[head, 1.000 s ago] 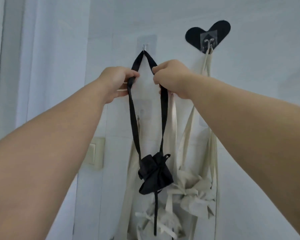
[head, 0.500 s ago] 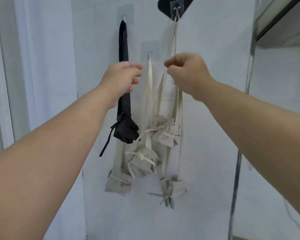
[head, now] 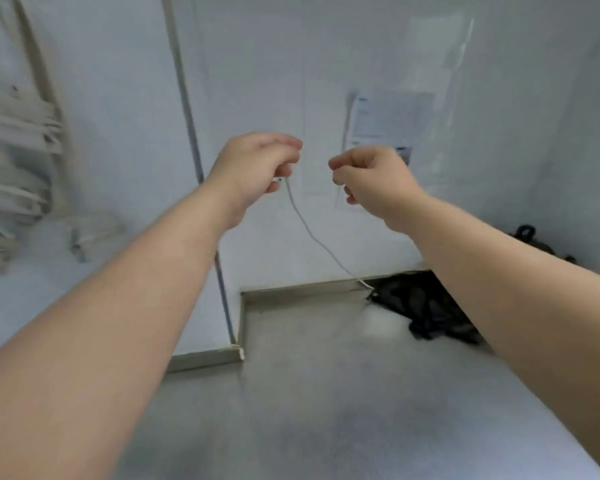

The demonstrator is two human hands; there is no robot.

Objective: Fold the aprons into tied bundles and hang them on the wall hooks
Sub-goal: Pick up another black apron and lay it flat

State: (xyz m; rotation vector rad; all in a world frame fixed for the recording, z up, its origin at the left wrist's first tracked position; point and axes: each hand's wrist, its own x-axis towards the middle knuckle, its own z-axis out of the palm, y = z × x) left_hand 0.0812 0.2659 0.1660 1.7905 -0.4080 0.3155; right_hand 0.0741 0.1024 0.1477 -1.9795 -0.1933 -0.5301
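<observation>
Your left hand [head: 253, 164] and right hand [head: 371, 178] are both raised in front of the wall [head: 257, 64], a small gap between them. On each, the fingers are curled in with the thumb close to the forefinger, and neither has anything in its grasp that you can see. The undersides of the fingers are turned away, so the palms stay hidden.

A thin cable [head: 312, 237] runs down the wall from just behind your left fingertips to the floor [head: 326, 393]. Its upper end is covered by the hand.

The aprons [head: 14, 150] hang at the far left, pale and heavily blurred. They are cut off by the picture's edge, and neither their hooks nor any knots can be made out.

Low on the right, a heap of black cloth [head: 426, 306] lies on the floor against the wall, partly behind your right forearm. What it is cannot be told.

A paper [head: 385, 123] is stuck on the wall above your right hand, its print unreadable. A metal strip [head: 187, 116] runs down the wall behind your left forearm.
</observation>
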